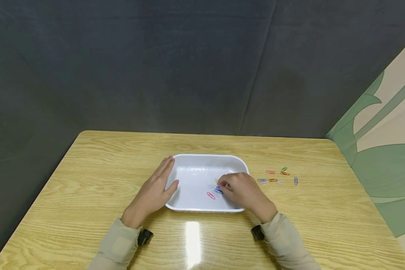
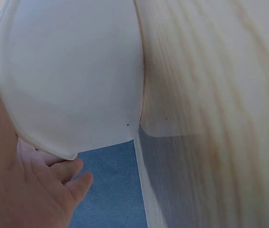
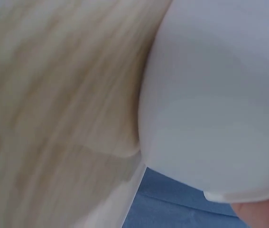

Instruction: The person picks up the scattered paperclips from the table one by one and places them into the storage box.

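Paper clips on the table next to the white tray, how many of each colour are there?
Loose paper clips on the table, right of the tray; tiny, so colours are best guesses:
Orange or red: 3
Green: 1
Blue: 2
Pale: 1
Total: 7

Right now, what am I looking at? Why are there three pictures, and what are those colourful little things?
These are a person's two hands. The big picture comes from a camera on their head; the other two come from cameras on their wrists, very close to the white tray. The left hand rests flat against the tray's side. The right hand reaches inside, fingers curled by a blue paper clip; whether it pinches it is unclear. A pink clip lies there too. More clips lie on the wooden table.
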Motion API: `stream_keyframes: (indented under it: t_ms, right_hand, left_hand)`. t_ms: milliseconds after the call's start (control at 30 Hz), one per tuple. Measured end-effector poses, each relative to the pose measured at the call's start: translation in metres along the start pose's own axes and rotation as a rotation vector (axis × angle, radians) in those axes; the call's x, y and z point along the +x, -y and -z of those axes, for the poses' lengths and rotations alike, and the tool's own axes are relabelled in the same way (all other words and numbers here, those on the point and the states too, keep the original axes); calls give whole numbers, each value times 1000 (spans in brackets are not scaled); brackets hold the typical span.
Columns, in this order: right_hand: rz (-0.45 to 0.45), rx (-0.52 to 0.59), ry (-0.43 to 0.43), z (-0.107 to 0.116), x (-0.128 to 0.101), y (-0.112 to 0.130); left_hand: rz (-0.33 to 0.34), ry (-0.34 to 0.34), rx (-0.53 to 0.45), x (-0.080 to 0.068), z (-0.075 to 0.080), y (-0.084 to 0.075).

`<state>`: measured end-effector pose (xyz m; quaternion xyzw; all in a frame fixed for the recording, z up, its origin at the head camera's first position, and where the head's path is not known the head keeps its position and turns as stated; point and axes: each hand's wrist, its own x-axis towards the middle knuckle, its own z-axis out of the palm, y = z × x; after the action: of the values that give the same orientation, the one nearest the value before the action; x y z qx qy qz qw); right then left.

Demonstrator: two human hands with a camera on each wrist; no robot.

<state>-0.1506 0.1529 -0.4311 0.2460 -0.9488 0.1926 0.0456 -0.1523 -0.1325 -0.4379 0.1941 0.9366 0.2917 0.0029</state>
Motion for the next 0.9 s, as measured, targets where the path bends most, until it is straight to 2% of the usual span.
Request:
stream_keyframes:
  t_ms: [267, 667, 900]
  right_hand:
    - [-18, 149, 49, 14, -4, -3]
    - [25, 181, -69, 29, -12, -12]
    - [6, 185, -108, 41, -21, -22]
  left_hand:
    - [3, 1, -9, 0, -1, 0]
    - [-1, -3, -4, 0, 0, 1]
    - [-2, 5, 4, 1, 0, 2]
